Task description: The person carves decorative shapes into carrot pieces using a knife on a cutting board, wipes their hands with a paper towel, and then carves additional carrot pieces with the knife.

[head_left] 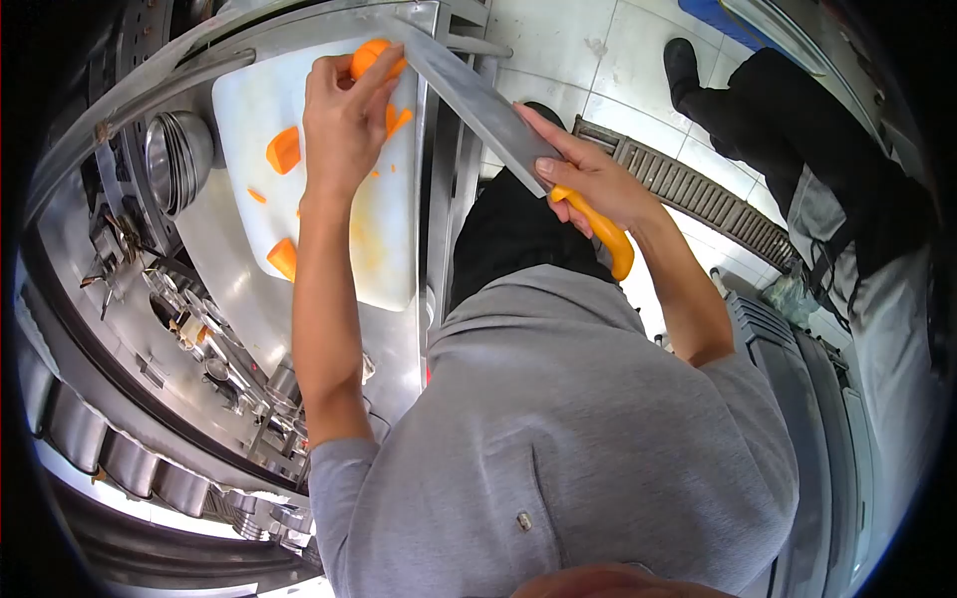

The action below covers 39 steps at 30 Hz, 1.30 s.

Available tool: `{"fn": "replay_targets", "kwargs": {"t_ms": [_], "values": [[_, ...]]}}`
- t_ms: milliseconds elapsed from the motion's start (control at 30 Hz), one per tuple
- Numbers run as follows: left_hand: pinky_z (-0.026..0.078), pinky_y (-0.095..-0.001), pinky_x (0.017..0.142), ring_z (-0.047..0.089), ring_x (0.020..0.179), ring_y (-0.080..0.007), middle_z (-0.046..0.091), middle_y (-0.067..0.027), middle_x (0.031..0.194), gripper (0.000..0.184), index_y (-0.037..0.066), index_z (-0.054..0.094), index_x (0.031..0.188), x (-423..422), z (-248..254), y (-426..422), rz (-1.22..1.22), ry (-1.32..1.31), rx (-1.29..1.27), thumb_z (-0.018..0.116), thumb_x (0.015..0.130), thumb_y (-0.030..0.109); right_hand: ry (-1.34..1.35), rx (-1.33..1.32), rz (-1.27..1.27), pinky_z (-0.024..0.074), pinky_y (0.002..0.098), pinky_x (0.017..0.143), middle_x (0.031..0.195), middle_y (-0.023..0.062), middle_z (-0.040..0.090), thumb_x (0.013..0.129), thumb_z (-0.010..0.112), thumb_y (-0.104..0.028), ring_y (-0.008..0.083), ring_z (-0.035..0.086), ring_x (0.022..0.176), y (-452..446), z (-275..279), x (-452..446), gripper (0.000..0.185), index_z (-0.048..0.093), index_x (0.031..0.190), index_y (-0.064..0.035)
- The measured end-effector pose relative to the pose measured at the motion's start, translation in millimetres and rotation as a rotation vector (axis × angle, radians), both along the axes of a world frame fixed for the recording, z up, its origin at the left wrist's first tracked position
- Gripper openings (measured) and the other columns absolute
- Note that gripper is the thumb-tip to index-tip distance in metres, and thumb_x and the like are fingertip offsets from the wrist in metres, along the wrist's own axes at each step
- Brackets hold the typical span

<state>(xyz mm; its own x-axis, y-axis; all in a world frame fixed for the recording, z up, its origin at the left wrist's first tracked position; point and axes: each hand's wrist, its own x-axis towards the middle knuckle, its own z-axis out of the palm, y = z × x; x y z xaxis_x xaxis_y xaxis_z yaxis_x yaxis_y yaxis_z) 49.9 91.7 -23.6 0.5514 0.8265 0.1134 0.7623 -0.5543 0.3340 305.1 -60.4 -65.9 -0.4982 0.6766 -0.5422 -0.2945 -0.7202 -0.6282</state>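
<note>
Curling its fingers partway, the left hand [344,125] pinches an orange vegetable piece [369,56] near the far end of the white cutting board [392,244]. From here I see the right hand [590,177] closed firmly on the knife [477,100], thumb against the blade by the yellow handle [610,242]. The blade slants up close to the left fingertips; whether it touches them I can't tell. Orange chunks [284,150] lie on the board.
</note>
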Motion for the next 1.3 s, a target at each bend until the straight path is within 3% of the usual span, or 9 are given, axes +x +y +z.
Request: {"fn": "replay_targets", "kwargs": {"t_ms": [333, 667, 733, 1300], "values": [[0.051, -0.0373, 0.075, 0.055, 0.084, -0.0262, 0.056, -0.0115, 0.096, 0.045, 0.025, 0.072, 0.122, 16, -7, 13, -0.042, 0.040, -0.016, 0.074, 0.082, 0.004, 0.097, -0.079, -0.005, 0.0435, 0.0191, 0.041, 0.064, 0.0012, 0.052, 0.104, 0.052, -0.031, 0.0056, 0.053, 0.047, 9, -18, 20, 0.064, 0.023, 0.161, -0.0256], [0.051, -0.0370, 0.075, 0.054, 0.083, -0.0258, 0.055, -0.0112, 0.095, 0.046, 0.024, 0.072, 0.123, 25, -5, 15, -0.046, 0.055, 0.009, 0.074, 0.081, 0.004, 0.084, -0.090, 0.006, 0.0428, 0.0197, 0.040, 0.062, 0.0005, 0.051, 0.105, 0.051, -0.033, 0.0050, 0.050, 0.044, 16, -21, 17, 0.064, 0.022, 0.161, -0.0253], [0.051, -0.0369, 0.074, 0.054, 0.083, -0.0257, 0.055, -0.0112, 0.095, 0.046, 0.024, 0.072, 0.123, 26, -7, 16, -0.039, 0.047, 0.003, 0.074, 0.081, 0.004, -0.003, -0.066, 0.082, 0.0466, 0.0225, 0.049, 0.068, 0.0051, 0.054, 0.106, 0.044, -0.038, 0.0083, 0.051, 0.049, 18, -18, 21, 0.058, 0.023, 0.160, -0.0307], [0.050, -0.0368, 0.073, 0.053, 0.083, -0.0266, 0.054, -0.0117, 0.095, 0.045, 0.024, 0.072, 0.122, 33, -8, 20, -0.074, 0.087, 0.025, 0.074, 0.082, 0.004, 0.105, -0.132, 0.001, 0.0435, 0.0216, 0.043, 0.062, 0.0030, 0.052, 0.106, 0.047, -0.034, 0.0063, 0.049, 0.044, 12, -23, 19, 0.059, 0.023, 0.161, -0.0277]]}}
